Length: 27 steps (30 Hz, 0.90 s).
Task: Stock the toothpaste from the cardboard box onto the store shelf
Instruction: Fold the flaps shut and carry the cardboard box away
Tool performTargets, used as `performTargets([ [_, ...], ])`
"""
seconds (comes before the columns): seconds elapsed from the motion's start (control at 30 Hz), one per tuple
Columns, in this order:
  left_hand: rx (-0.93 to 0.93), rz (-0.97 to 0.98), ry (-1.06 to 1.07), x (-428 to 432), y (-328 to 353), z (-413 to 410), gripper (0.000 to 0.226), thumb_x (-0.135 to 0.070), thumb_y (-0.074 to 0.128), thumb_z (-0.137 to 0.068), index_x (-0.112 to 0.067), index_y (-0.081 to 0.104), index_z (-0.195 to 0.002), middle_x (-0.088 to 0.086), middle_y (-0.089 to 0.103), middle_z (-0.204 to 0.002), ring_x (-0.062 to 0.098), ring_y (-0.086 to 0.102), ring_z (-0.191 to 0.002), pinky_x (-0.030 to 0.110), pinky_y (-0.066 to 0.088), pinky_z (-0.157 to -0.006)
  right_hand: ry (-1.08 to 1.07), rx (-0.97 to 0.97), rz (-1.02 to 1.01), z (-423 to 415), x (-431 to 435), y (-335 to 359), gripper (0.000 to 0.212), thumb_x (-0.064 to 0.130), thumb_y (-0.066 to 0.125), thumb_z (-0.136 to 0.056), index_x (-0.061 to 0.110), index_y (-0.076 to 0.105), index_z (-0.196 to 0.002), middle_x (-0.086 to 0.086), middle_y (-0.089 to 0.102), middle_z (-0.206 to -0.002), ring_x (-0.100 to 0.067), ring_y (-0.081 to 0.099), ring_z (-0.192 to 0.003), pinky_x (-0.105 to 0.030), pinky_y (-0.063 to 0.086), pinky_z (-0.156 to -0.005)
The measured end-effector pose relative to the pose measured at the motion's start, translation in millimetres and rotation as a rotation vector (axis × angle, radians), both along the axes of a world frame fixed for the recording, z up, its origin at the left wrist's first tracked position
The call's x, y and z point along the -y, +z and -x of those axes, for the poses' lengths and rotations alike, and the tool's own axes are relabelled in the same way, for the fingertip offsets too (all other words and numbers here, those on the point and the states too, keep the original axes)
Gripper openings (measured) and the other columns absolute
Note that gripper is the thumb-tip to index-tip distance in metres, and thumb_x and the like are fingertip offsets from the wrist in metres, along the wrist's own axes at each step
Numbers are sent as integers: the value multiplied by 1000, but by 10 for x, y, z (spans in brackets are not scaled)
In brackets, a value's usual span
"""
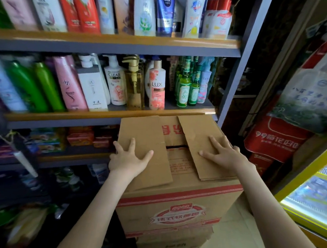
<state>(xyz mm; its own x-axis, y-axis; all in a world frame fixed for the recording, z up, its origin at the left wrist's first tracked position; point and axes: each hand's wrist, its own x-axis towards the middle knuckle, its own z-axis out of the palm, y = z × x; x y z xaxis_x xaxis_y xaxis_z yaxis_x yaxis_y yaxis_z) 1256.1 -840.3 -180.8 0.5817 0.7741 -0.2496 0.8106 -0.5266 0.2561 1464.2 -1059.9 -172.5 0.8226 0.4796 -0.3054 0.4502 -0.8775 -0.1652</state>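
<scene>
Left hand [129,158] lies flat on the left top flap [144,130] of the cardboard box [174,207], fingers straight and spread, holding nothing. The right hand [222,153] rests the same way on the right top flap [197,130], palm down and fingers splayed, with its outer fingers at the box's right edge. Both flaps are folded down over the top; between them a narrow dark slit shows above the printed inner flaps, and the contents cannot be seen.

The box bears red stripes and a red emblem on its near face and stands on a second carton [169,244], right against the right end of the store shelf [113,48] — its far edge sits just below the wooden lip of the middle tier. That tier holds shampoo and body-wash bottles [116,81] and small green glass bottles [183,87]. Red packets [80,137] lie on the tier left of the box. To the right hangs a red bag [273,140], beside a lit cabinet with a yellow frame [296,176].
</scene>
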Motion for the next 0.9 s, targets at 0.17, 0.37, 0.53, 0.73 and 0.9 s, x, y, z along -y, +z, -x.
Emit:
performTargets([
  [0.17,26,-31,-50,68,49,-30,86,-85,19,-81,-42,-1,-152,12,-15,-160,47,22,-137,45,39,-101,12,109,-24,50,19,-62,93,93,15,-64,53,-5,-146,7,-1,-160,-42,25,-133,-48,36,-102],
  [0.37,63,-116,-142,246,212,-65,83,-83,22,-81,-42,6,-152,5,-19,-160,47,33,-126,46,42,-96,-33,62,-120,54,292,24,91,89,24,-65,54,4,-146,14,2,-159,-41,25,-134,-49,31,-105],
  [0.53,89,-177,-258,534,392,-213,82,-82,20,-83,-41,6,-152,6,-10,-161,48,30,-130,47,38,-100,-145,69,-186,89,739,98,86,87,29,-67,56,9,-145,13,4,-160,-42,19,-138,-50,26,-107],
  [0.73,109,-168,-389,1102,465,-472,81,-81,19,-83,-41,4,-152,4,-5,-162,48,27,-133,49,38,-102,-277,166,-221,0,1551,145,105,105,16,-46,60,16,-141,14,14,-158,-35,28,-137,-47,26,-108],
  [0.9,134,-117,-489,1774,342,-788,83,-83,15,-82,-41,2,-152,6,-4,-162,44,22,-139,49,31,-107,-363,187,-216,44,2352,363,94,91,36,-62,50,25,-145,10,11,-160,-31,20,-143,-45,17,-112],
])
